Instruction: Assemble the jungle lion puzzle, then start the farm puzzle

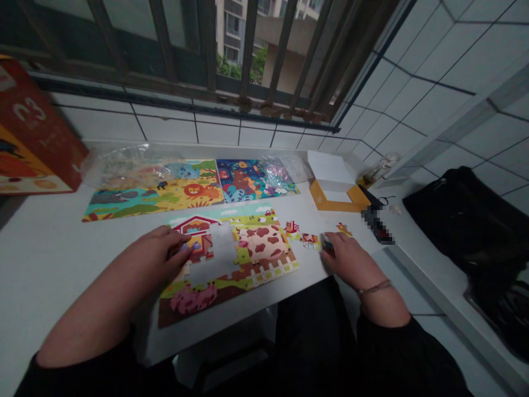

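Note:
A farm jigsaw puzzle [268,242] with a spotted cow, a barn and a pink pig lies on the white table, its middle partly unfilled and showing pale board. At its left side my left hand [161,251] has thumb and fingertips closed at a colourful puzzle piece [203,243] beside the barn. My right hand [345,258] is low over the table to the right of the puzzle, fingers closed on a dark-looking puzzle piece [326,243] whose picture is mostly hidden. Near it lie loose puzzle pieces [309,240] and a small giraffe-coloured piece [343,229].
Behind lie a yellow lion picture [165,193] and a dark blue animal picture [248,179], with clear plastic wrap [128,165] partly over them. An open yellow box [336,196] stands back right, a red box [37,127] far left. A black bag [467,220] lies at right.

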